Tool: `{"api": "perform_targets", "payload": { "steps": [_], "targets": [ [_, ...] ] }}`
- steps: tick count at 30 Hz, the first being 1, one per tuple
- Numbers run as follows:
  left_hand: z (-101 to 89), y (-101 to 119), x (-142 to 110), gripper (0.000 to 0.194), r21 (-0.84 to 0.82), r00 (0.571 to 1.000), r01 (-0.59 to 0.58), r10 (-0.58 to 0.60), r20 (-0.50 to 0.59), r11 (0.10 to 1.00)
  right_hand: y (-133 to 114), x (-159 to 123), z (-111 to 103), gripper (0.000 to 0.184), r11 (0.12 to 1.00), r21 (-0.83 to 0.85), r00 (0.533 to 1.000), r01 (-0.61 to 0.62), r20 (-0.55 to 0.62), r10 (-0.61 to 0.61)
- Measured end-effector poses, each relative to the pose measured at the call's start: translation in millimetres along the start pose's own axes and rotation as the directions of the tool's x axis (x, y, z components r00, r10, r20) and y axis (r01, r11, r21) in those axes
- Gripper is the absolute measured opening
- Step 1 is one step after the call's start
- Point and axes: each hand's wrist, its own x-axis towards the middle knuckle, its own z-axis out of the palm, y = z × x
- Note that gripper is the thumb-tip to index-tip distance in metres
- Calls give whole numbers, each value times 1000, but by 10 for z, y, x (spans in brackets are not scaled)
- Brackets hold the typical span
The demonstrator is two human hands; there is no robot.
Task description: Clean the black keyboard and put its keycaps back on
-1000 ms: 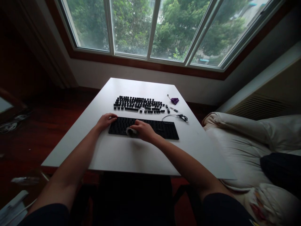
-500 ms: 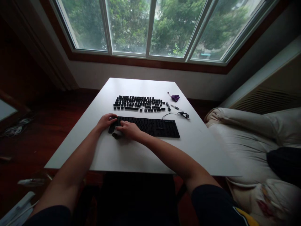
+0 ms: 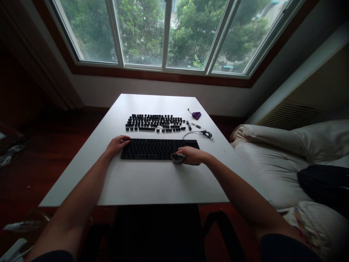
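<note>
Squarely across the white surface (image 3: 141, 182), about midway between its near and far edges, lies the black keyboard (image 3: 147, 150), its long axis running left to right, roughly parallel to the near edge. Two hands attend it, each nearest its own end: the left hand (image 3: 117, 144) rests at the keyboard's left end, towards the far corner, with most of the keyboard extending rightward from that grip; the right hand (image 3: 192, 155) is over the right part, on the side towards the surface's near edge, so most of the keyboard stretches leftward from it. The right grip is curled closed round a grey cloth (image 3: 177, 157), which overlaps the keyboard's near long side; how firmly it presses is not clear. Whether the left grip pinches the keyboard or merely steadies it, I cannot tell. Counting down in size: one surface, one keyboard, one grey cloth, one bundled cable (image 3: 207, 135) by the right edge, one purple item (image 3: 196, 115) near the far right corner with one thin stick (image 3: 188, 110) beside it, one slender tool (image 3: 196, 126), one long keycap (image 3: 147, 129), and rows of small keycaps (image 3: 154, 123) beyond the keyboard, too many and too small to count surely.
</note>
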Motion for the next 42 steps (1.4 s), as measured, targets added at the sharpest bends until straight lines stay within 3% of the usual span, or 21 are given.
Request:
{"api": "perform_targets", "payload": {
  "steps": [2,3,4,6,7,8,9,13,17,21,22,24,27,28,30,33,36,38,40,42],
  "targets": [
    [2,2,10,39,-7,999,33,-33,-11,999,241,-199,-134,15,990,100,994,-104,28,102],
    [2,7,12,39,-3,999,47,-47,-18,999,345,-260,-171,18,983,110,986,-147,-65,155],
    [3,15,13,39,5,998,54,-54,-21,999,433,-293,-182,20,980,97,953,-174,-233,193],
    [4,33,8,40,40,999,31,-30,-24,999,559,-292,-124,24,971,21,806,-239,-554,210],
    [6,41,5,41,65,1000,3,-2,-24,998,598,-273,-66,29,961,-35,735,-275,-651,187],
    [11,48,1,41,92,999,-26,29,-26,995,624,-253,1,34,948,-100,705,-301,-693,151],
    [18,51,-1,41,119,998,-52,56,-30,992,639,-239,69,41,935,-169,715,-312,-690,114],
    [71,43,8,37,204,994,-74,89,-67,976,619,-297,222,52,911,-328,844,-250,-535,40],
    [132,44,34,35,267,994,-54,77,-77,962,448,-457,143,42,929,-304,909,-213,-410,74],
    [156,78,40,35,286,996,-46,65,-60,957,260,-483,-51,27,977,-177,978,-119,-193,84],
    [157,87,39,35,287,997,-46,64,-54,957,240,-447,-92,24,985,-136,981,-107,-177,82],
    [154,100,34,35,287,997,-43,59,-49,957,228,-321,-126,24,981,-114,949,-157,-293,118],
    [149,109,27,35,278,996,-43,61,-57,960,201,-42,2,31,905,-190,779,-380,-593,203],
    [148,110,25,34,274,996,-47,66,-61,961,165,56,90,31,885,-216,761,-412,-616,204],
    [145,112,23,34,267,995,-55,74,-64,962,37,228,307,31,884,-251,775,-394,-608,173],
    [140,119,22,34,266,996,-54,73,-60,962,-256,374,613,31,927,-286,832,-242,-553,47],
    [132,127,22,35,269,997,-42,59,-57,962,-494,419,725,32,968,-238,914,75,-373,-162],
    [126,129,23,35,272,997,-37,55,-56,962,-528,459,658,35,960,-176,915,217,-306,-263],
    [123,125,24,35,274,997,-37,55,-56,961,-458,545,518,37,969,-167,897,180,-376,-231],
    [126,116,26,35,276,997,-42,59,-54,960,-343,672,380,36,980,-196,849,-20,-521,-87]
  ]
}}
